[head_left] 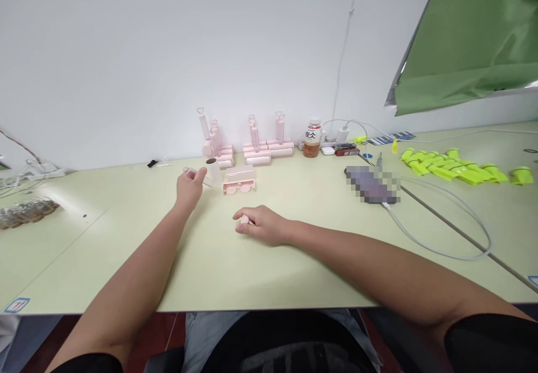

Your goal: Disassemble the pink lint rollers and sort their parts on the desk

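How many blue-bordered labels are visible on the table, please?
2. The left label is near the front edge of the table, far left; the right label is at far right, partly cut off. Others may be hidden.

Surface, right side: blurred dark device lay with white cable attached — neon-yellow pieces clustered farther right. Capped bottle stood near the wall — green sheet hung at upper right.
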Demonstrator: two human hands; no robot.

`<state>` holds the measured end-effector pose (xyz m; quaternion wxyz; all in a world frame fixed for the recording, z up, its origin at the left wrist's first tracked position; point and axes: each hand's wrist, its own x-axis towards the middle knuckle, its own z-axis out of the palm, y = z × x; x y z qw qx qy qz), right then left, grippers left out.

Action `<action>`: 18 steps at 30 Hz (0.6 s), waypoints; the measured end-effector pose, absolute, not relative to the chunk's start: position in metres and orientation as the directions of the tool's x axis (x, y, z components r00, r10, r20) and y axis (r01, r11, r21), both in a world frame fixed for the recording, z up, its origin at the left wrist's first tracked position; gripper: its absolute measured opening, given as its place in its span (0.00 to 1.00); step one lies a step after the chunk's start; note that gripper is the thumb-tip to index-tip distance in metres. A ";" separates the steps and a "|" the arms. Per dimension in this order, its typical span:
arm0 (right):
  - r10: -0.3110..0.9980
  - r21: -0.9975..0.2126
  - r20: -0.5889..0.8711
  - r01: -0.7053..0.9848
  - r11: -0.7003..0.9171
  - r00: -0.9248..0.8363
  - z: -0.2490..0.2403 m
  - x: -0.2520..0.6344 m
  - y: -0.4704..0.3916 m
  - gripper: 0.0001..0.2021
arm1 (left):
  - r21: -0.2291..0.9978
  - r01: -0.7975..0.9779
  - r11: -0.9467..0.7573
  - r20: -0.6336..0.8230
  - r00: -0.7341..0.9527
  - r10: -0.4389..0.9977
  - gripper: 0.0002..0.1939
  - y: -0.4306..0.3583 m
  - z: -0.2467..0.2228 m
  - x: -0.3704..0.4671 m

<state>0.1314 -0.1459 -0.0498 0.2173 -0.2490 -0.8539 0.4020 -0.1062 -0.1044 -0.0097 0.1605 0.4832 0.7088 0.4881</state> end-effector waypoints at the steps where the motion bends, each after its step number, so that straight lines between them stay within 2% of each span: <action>1: 0.615 -0.800 0.163 0.261 0.540 -0.771 -0.051 0.130 -0.146 0.20 | 0.815 0.571 0.097 0.253 -0.502 0.827 0.20 -0.101 -0.011 -0.115; 4: 0.634 -0.790 0.159 0.288 0.541 -0.756 -0.054 0.126 -0.145 0.20 | 0.742 0.648 0.173 0.244 -0.501 0.830 0.19 -0.089 -0.018 -0.131; 10: 0.623 -0.761 0.166 0.302 0.574 -0.765 -0.055 0.126 -0.144 0.20 | 0.647 0.736 0.199 0.201 -0.416 0.887 0.14 -0.068 -0.028 -0.129; 18: 0.624 -0.768 0.167 0.297 0.568 -0.763 -0.055 0.126 -0.145 0.20 | 0.578 0.788 0.213 0.197 -0.388 0.901 0.14 -0.050 -0.035 -0.116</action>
